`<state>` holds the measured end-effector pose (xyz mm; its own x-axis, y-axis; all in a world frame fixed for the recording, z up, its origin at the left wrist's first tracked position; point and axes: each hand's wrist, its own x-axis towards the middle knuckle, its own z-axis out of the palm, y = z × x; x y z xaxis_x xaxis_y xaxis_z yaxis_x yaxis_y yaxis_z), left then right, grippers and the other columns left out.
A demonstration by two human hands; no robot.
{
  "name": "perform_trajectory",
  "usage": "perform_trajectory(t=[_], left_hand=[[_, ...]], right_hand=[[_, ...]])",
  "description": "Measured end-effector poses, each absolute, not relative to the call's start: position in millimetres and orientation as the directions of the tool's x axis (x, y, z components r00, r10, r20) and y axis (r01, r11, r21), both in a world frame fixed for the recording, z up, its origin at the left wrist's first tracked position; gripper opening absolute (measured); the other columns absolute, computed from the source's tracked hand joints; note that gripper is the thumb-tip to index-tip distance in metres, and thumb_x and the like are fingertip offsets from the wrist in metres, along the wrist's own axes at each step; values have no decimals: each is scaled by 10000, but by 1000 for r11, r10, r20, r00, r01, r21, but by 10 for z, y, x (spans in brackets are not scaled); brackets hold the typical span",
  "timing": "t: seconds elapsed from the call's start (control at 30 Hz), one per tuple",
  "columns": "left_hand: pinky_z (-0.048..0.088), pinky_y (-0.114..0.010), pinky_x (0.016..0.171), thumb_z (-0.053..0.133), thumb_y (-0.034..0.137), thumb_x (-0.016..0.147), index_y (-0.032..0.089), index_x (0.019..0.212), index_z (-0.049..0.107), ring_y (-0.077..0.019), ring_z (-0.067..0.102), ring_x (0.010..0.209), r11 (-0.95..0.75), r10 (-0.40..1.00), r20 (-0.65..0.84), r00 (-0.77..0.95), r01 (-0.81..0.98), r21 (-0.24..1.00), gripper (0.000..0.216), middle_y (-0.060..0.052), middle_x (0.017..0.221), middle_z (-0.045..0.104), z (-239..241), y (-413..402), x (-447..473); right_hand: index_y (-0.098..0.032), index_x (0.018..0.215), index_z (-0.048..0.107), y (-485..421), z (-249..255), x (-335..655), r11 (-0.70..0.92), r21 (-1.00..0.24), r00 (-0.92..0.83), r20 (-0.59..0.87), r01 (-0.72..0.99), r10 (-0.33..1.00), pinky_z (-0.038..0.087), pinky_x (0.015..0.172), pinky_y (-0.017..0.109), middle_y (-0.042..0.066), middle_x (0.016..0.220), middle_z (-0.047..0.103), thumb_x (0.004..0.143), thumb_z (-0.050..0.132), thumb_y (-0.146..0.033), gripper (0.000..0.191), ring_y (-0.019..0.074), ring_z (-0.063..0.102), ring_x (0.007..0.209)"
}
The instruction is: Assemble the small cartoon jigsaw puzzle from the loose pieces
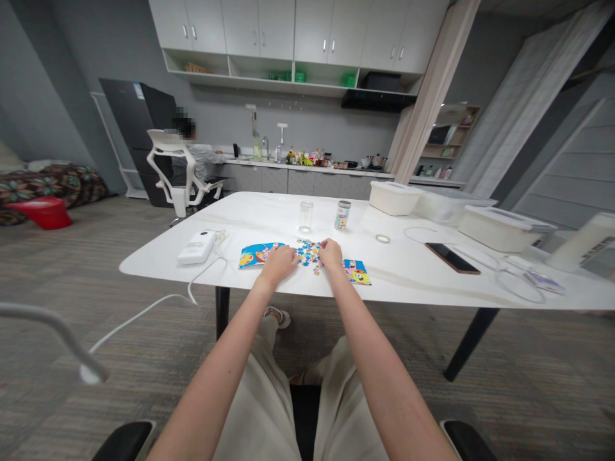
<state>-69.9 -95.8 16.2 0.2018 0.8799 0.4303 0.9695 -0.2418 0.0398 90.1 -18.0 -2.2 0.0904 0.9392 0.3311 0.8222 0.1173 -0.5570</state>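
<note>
**Q:** Largest item first?
**A:** White table (259, 214). Its near edge runs close to the work; in my judgement, a careless sweep could send items to the carpet (158, 365).

**Q:** Cartoon-printed cards?
**A:** The left card (248, 257) lies partly behind the left hand (280, 262); the right card (357, 271) lies beside the right wrist. Either could be dragged into the pile.

**Q:** Grip?
**A:** Left fingers curled by the pile; cannot tell whether they hold anything. The right hand (330, 253) has its fingertips bunched at the far side; a pinched piece cannot be confirmed.

**Q:** Vessels?
**A:** Clear jar (305, 216) and printed jar (342, 216), upright beyond the hands. A forward knock could tip one.

**Q:** Smallest?
**A:** Jigsaw pieces (306, 253), heaped between the hands. Crowded fingers could scatter them.
</note>
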Motion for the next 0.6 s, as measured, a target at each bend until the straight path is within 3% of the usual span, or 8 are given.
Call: perform_trajectory(t=[0.23,0.6], left_hand=[[395,-367,946,417,205,909,137,932,680,-236,632,987,-245,885,425,189,966,79,273,-126,1004,718,165,-952,-700],[423,-385,936,400,202,903,136,866,697,-254,649,946,-254,882,423,210,966,51,307,-136,951,726,199,-962,-698]], right_hand=[[-169,996,688,-152,-34,898,108,-563,92,316,820,944,455,851,281,94,1035,701,794,507,-69,290,201,630,983],[-194,1003,688,-166,4,886,84,-577,108,291,812,951,460,845,277,85,1039,684,793,518,-83,292,193,624,977]])
